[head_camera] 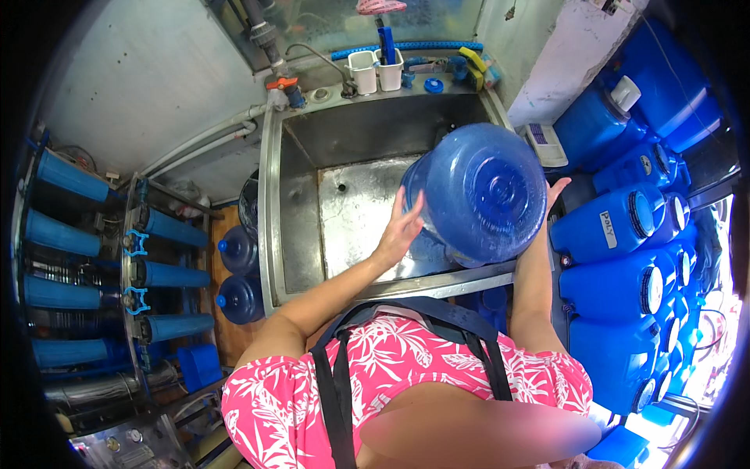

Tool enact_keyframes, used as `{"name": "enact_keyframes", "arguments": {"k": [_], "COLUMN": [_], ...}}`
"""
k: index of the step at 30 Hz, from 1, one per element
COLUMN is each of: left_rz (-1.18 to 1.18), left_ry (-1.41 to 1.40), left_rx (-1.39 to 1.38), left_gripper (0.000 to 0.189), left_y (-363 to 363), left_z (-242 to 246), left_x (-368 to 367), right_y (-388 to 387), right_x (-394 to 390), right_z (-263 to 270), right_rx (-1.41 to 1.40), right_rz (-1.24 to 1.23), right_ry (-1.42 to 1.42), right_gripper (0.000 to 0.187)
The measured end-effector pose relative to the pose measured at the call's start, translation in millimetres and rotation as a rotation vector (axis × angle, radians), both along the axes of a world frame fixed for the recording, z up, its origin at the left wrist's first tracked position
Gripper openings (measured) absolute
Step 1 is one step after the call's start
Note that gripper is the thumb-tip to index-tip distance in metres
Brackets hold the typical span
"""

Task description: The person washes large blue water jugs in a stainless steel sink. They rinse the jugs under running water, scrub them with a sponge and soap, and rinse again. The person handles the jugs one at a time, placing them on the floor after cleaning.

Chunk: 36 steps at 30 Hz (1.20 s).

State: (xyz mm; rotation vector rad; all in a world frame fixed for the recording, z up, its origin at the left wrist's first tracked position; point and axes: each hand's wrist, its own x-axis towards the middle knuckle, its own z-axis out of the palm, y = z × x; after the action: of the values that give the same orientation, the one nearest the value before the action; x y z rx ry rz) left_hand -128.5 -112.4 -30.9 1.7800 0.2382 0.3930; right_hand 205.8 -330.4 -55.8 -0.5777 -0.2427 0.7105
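A large round blue plastic water jug (486, 190) is tilted over the right part of a stainless steel sink (363, 217), its base turned up towards me. My left hand (403, 230) is at the jug's left side with fingers spread, the fingertips at its wall. On the far right side, my right hand (554, 196) supports the jug; its thumb sticks out and the other fingers are mostly hidden behind the plastic. The jug's neck is out of sight. Part of another clear bluish thing shows below the jug, near the sink's front rim.
Behind the sink stand white plastic holders (363, 73), a curved faucet (328, 61), a blue cap (433, 85) and yellow sponges (473, 61). Blue jerrycans (603, 225) crowd the right. Filter housings (176, 274) and capped water jugs (241, 299) are at left.
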Motion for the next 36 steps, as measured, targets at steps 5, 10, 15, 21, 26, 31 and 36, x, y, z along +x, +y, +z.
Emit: {"name": "enact_keyframes", "arguments": {"k": [5,10,15,21,26,31,36], "left_rz": [0.08,0.139,0.128,0.28,-0.096,-0.185,0.038], "left_ry": [-0.031,0.132,0.14,0.141,0.017,-0.01,-0.032], "left_rx": [-0.208,-0.377,-0.634,-0.605,-0.487,-0.205,-0.324], "left_gripper": [0.103,0.124,0.122,0.119,0.095,0.084,0.083], "left_y": [71.2,165.3,201.4,124.6,40.1,13.2,66.6], "left_z": [12.6,10.7,-18.2,-47.3,-38.0,-2.4,10.6], "left_x": [88.4,105.0,27.4,-75.9,-83.5,-35.9,42.5], "right_y": [29.1,102.0,149.3,127.0,56.7,19.8,39.1], "right_x": [-25.2,-63.8,-114.8,-113.2,-39.7,-10.0,-48.5], "right_z": [17.7,50.2,60.7,58.7,48.0,32.3,45.3], "right_rx": [-0.156,-0.298,-0.341,-0.249,-0.086,0.242,-0.043], "right_rz": [-0.164,-0.205,-0.109,0.088,0.223,0.274,-0.142], "right_ry": [0.025,-0.193,-0.499,-0.552,-0.354,-0.131,-0.129], "right_gripper": [0.12,0.11,0.103,0.11,0.128,0.131,0.116]}}
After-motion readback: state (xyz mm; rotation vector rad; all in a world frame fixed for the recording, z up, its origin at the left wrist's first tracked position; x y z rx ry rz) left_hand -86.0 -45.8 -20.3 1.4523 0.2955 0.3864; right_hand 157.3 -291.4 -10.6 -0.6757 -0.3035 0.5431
